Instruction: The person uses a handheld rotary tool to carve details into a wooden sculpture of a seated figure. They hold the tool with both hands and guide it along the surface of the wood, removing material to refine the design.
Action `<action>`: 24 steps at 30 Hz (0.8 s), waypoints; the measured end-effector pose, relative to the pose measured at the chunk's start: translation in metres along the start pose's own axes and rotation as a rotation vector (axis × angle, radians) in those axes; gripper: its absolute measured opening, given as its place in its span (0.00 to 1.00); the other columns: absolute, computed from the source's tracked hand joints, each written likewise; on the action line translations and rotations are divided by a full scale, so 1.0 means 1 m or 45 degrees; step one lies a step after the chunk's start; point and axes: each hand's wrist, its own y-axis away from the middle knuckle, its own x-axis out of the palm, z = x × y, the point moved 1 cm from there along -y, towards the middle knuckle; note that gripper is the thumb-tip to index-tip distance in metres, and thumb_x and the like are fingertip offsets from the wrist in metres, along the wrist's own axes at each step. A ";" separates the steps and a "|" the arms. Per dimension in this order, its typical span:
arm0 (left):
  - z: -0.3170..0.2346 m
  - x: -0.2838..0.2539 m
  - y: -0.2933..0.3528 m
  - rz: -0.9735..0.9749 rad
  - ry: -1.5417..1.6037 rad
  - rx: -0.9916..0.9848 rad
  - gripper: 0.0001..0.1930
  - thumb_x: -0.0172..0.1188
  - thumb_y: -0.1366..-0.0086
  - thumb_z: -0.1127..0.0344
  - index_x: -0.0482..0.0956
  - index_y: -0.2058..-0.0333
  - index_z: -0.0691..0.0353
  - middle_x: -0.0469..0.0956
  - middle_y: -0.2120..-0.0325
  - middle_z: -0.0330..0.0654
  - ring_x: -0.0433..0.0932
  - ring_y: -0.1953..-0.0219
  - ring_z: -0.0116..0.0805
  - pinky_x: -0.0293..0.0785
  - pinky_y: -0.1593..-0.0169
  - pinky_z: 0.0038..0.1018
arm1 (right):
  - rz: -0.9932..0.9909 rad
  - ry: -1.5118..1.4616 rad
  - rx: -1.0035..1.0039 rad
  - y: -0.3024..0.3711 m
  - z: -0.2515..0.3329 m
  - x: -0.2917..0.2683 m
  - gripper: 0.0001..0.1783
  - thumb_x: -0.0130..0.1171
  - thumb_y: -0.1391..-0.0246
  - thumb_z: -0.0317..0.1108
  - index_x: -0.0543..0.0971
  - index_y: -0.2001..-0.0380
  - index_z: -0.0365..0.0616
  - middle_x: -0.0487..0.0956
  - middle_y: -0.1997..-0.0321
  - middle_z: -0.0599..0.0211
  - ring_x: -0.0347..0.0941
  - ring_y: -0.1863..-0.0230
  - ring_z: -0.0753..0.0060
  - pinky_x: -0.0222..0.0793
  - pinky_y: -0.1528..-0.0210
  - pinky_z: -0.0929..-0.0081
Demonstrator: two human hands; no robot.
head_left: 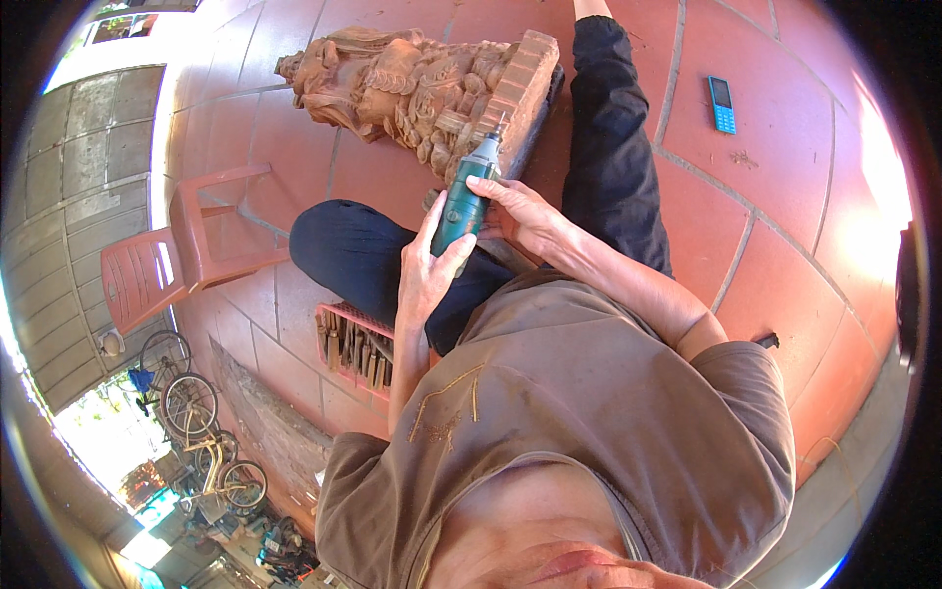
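Note:
A green and grey rotary tool [461, 208] lies across both my hands, its thin bit pointing up and away from me. My left hand [424, 273] wraps its lower body, with thumb and fingers on either side. Around the upper part closes my right hand [518, 210], the thumb resting on the casing near the grey collar. Just beyond the bit, a carved wooden statue [402, 88] lies on its side on the floor, its stepped base [525, 83] turned toward the right. I cannot see whether the bit touches the wood.
A pink basket of chisel-like hand tools [353, 348] stands beside my left forearm. Further left is a reddish plastic chair [191, 240]. A blue mobile phone [721, 105] lies on the tiled floor [775, 187] at the right. Bicycles [191, 402] stand at the lower left. My legs flank the statue's base.

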 end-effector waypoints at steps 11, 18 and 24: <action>0.003 -0.007 -0.004 0.004 0.028 -0.033 0.33 0.64 0.35 0.62 0.64 0.35 0.65 0.79 0.60 0.45 0.76 0.65 0.24 0.75 0.62 0.22 | 0.003 0.001 0.014 -0.006 0.002 0.005 0.31 0.70 0.48 0.51 0.74 0.50 0.40 0.79 0.56 0.61 0.77 0.54 0.63 0.73 0.50 0.54; 0.008 -0.009 -0.005 -0.018 0.026 -0.034 0.33 0.64 0.35 0.62 0.63 0.35 0.66 0.79 0.58 0.47 0.76 0.62 0.25 0.75 0.59 0.23 | -0.006 0.026 0.032 -0.008 0.004 0.008 0.31 0.69 0.47 0.51 0.73 0.49 0.42 0.79 0.56 0.61 0.76 0.54 0.64 0.73 0.49 0.54; 0.010 -0.011 -0.006 -0.024 0.044 -0.074 0.34 0.64 0.35 0.62 0.62 0.35 0.67 0.79 0.56 0.49 0.77 0.60 0.27 0.75 0.57 0.23 | 0.009 0.055 0.042 -0.014 0.003 0.007 0.33 0.69 0.48 0.53 0.72 0.48 0.42 0.79 0.55 0.61 0.77 0.54 0.63 0.73 0.49 0.54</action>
